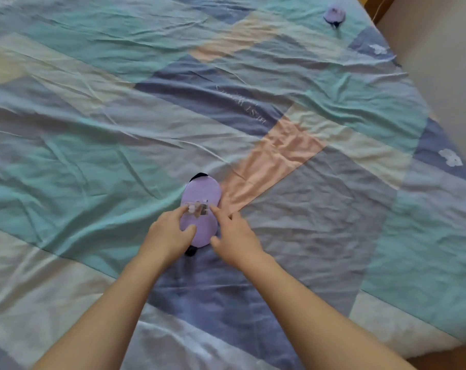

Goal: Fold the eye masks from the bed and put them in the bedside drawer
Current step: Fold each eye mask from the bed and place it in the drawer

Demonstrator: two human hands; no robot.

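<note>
a view from above looks down on a bed (pixel 333 209) covered by a wrinkled patchwork sheet (pixel 119 169) in blocks of teal, blue-grey, cream and peach. two bare forearms reach in from the bottom edge of the view toward the middle of the bed.

a lilac eye mask (pixel 201 209) lies flat on the sheet near the bed's middle, lengthwise away from the person, with bits of dark strap showing at its far and near ends. a small printed motif sits across its narrow middle.

the left hand (pixel 168 236) rests on the mask's left side, forefinger touching the motif and thumb pressed on the near lobe. the grip is narrow, finger and thumb pinching at the mask's edge, though whether fabric is truly lifted between them cannot be told.

the right hand (pixel 236 241) sits on the mask's right side, forefinger tip at the motif and thumb at the near lobe's edge. its grip is likewise narrow, touching the mask.

a second lilac eye mask (pixel 334 15) lies well apart, near the bed's far right corner, small and blurred. beyond the bed's right edge a plain pale floor (pixel 440 62) shows.
</note>
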